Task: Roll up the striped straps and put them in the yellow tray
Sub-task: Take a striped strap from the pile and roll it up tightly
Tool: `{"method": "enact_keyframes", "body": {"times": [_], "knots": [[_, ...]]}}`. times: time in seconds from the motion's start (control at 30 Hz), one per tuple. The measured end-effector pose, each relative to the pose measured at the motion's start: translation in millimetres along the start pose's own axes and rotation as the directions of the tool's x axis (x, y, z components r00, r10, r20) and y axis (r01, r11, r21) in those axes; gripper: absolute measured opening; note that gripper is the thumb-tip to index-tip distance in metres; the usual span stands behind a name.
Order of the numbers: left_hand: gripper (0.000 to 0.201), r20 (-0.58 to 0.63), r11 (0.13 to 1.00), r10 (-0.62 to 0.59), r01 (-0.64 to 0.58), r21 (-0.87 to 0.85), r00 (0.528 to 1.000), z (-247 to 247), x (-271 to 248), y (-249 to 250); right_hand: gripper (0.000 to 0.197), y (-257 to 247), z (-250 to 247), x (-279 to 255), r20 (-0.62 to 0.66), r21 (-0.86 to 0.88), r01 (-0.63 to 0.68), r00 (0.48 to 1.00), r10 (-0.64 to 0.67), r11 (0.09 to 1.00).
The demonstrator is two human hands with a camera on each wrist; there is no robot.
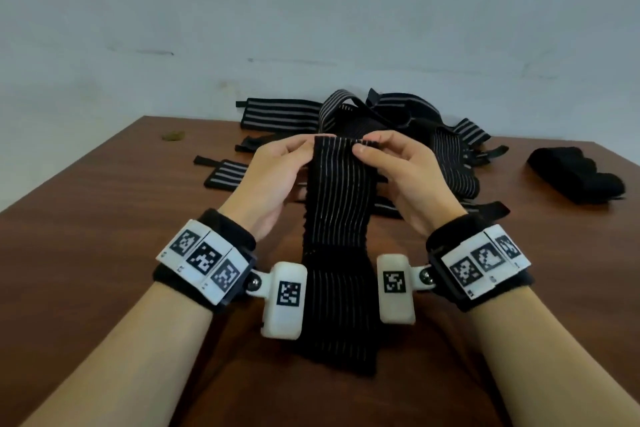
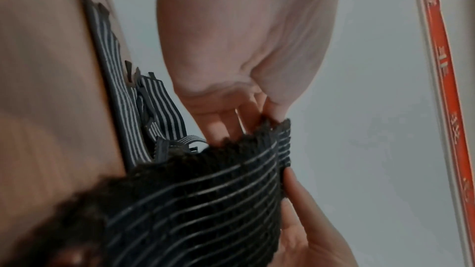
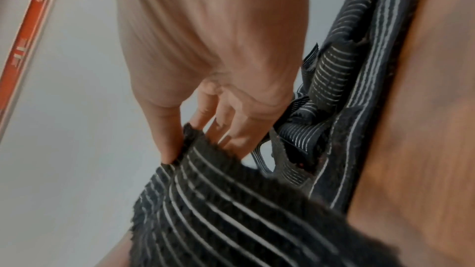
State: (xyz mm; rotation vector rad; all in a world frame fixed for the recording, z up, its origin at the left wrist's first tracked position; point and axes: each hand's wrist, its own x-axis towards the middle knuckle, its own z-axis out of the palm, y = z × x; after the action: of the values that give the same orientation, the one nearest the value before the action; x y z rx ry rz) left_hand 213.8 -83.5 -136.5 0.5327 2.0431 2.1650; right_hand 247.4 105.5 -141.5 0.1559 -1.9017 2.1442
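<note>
A black strap with thin grey stripes (image 1: 337, 204) is lifted at its far end, and its near end lies flat on the brown table (image 1: 104, 218). My left hand (image 1: 308, 146) pinches the strap's upper left corner. My right hand (image 1: 367, 146) pinches the upper right corner. The top edge looks turned over in a short fold. In the left wrist view the left hand (image 2: 267, 117) pinches the strap (image 2: 205, 200) between thumb and fingers. In the right wrist view the right hand (image 3: 180, 145) pinches the strap (image 3: 231, 210) the same way. No yellow tray is in view.
A pile of loose striped straps (image 1: 381, 114) lies behind my hands near the table's far edge, by a pale wall. Two small striped straps (image 1: 225, 173) lie to the left. A black rolled bundle (image 1: 575, 173) sits at the right. A small brown scrap (image 1: 173, 136) lies far left.
</note>
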Motion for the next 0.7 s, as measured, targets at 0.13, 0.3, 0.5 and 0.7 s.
{"method": "enact_keyframes", "body": {"times": [0.13,0.3,0.5,0.7], "knots": [[0.043,0.073,0.989,-0.057,0.066,-0.133,0.996,-0.6,2.1,4.5,0.011,-1.3,1.2,0.1,-0.026,-0.015,0.056,0.998,-0.056,0.998],[0.024,0.084,0.998,0.063,-0.064,0.009,0.994,-4.1,1.5,2.6,0.014,1.0,2.4,-1.0,-0.037,-0.042,0.099,0.994,-0.101,0.994],[0.027,0.086,0.997,-0.019,0.025,-0.077,0.996,-5.3,-4.7,3.8,0.013,0.1,2.8,-5.7,0.012,-0.067,0.029,1.0,-0.028,0.997],[0.031,0.102,0.998,-0.044,0.047,-0.028,0.994,-6.3,-6.7,5.7,0.033,-3.1,3.2,-10.4,0.04,-0.052,-0.017,0.999,0.019,0.998]]}}
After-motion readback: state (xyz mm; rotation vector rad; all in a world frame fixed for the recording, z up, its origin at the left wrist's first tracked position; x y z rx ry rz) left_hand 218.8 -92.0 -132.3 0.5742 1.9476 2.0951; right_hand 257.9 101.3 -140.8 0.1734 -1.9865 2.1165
